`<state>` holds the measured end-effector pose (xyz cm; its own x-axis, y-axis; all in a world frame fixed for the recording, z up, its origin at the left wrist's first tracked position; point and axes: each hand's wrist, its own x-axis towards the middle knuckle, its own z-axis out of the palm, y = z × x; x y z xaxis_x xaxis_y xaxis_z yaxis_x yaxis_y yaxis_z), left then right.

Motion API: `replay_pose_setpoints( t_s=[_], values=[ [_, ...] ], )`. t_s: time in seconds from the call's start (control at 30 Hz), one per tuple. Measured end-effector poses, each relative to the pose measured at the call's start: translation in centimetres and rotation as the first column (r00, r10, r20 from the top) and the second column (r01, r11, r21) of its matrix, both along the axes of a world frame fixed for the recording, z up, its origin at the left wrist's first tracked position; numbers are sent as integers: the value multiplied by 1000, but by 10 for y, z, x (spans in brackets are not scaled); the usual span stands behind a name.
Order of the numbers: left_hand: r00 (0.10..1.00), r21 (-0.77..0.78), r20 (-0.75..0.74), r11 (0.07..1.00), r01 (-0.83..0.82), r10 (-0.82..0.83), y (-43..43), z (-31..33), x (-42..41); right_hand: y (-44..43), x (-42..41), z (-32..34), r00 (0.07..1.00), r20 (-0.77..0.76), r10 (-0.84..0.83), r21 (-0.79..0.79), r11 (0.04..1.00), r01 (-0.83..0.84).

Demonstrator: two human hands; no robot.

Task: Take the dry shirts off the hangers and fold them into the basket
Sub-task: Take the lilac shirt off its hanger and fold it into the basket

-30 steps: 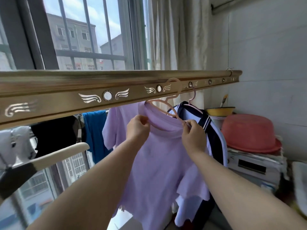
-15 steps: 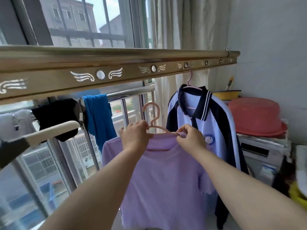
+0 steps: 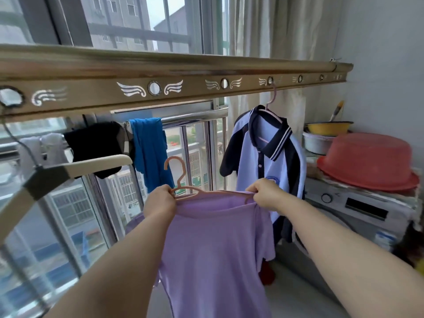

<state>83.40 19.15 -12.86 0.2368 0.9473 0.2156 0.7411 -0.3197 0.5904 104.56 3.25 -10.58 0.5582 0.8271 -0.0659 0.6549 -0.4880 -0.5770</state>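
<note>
Purple shirt (image 3: 213, 253) hides most of hanger (image 3: 181, 177).

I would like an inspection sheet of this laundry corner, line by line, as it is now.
Surface: white washing machine, its top carrying an upturned red plastic basin.
Job's things: lilac short-sleeved shirt on a pink plastic hanger, off the rail; light-blue and navy polo shirt hanging from the golden metal drying rail; basket not seen.
Clutter: yellow bowl beside the basin; blue cloth and black cloth over the window railing.
Hands: left hand grips the hanger; right hand pinches the lilac shirt's collar.
Cables: nothing seen.
Surroundings: barred window, pale curtain, plain wall.
</note>
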Motion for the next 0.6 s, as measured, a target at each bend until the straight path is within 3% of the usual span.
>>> replay_pose_setpoints(
  t_s=[0.03, 0.1, 0.2, 0.27, 0.33, 0.43, 0.5, 0.6],
  values=[
    [1000, 3, 10, 1000, -2, 2, 1, 1, -2, -2, -1, 4, 997, -80, 13, 32, 999, -11],
    [998, 8, 59, 1000, -5, 5, 1, 4, -2, -9, -2, 12, 925, -379, 15, 188, 980, 61],
    [983, 18, 179, 999, 29, -32, -1, 11, -2, -23, 10, 12, 570, -812, 126, 319, 914, 252],
    [972, 24, 226, 998, 57, -61, -4, 16, -2, -30, 14, 8, 402, -895, 192, 323, 901, 288],
    [969, 26, 240, 998, 56, -60, -6, 18, -2, -33, 17, 3, 331, -916, 227, 332, 893, 305],
    [957, 26, 290, 1000, 2, -9, -7, 22, -2, -33, 17, -3, 352, -913, 206, 317, 902, 294],
    [942, -6, 335, 1000, -10, 11, -9, 26, 0, -30, 17, -9, 521, -849, 84, 263, 923, 279],
    [940, 0, 316, 991, 137, -130, -21, 32, 16, -20, 12, -16, 759, -648, -56, 223, 940, 260]
  ],
)
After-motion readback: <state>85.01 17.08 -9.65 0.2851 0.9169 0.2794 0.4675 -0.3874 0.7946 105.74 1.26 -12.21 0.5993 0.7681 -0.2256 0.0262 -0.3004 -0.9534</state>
